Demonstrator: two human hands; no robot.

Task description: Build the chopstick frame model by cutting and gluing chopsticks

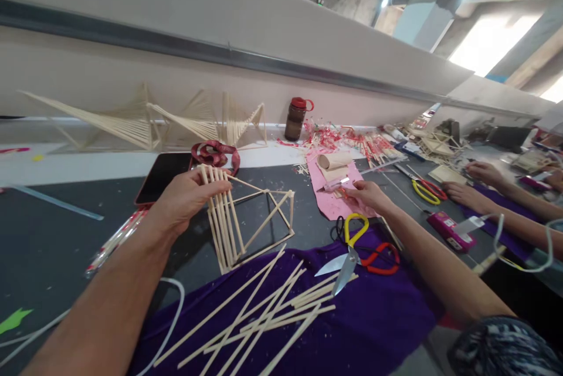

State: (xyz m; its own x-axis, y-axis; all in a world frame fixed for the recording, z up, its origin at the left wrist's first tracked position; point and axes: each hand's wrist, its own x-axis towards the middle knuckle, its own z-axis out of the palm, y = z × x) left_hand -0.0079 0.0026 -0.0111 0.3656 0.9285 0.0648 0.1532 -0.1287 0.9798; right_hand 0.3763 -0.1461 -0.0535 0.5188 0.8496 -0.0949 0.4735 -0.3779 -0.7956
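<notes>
My left hand [189, 197] is closed on the top of a wooden stick frame [222, 217], its thumb and fingers pinching a row of parallel sticks. The frame's open box-shaped part points right. Over pink paper [321, 206], my right hand [367, 197] has its fingers drawn together by a small pale tool [336, 184] with a narrow tip; its kind is unclear. Scissors [352, 256] with one yellow and one red handle lie spread below that hand. Several loose wooden sticks [264, 317] lie crossed on purple cloth [360, 329].
Larger stick models [145, 124] stand against the partition. A brown bottle with a red lid [295, 118], a phone [162, 176] and a dark red ribbon [215, 154] are at the back. Another person's hands [468, 195] are at right, near other scissors [426, 191] and a magenta device [451, 232].
</notes>
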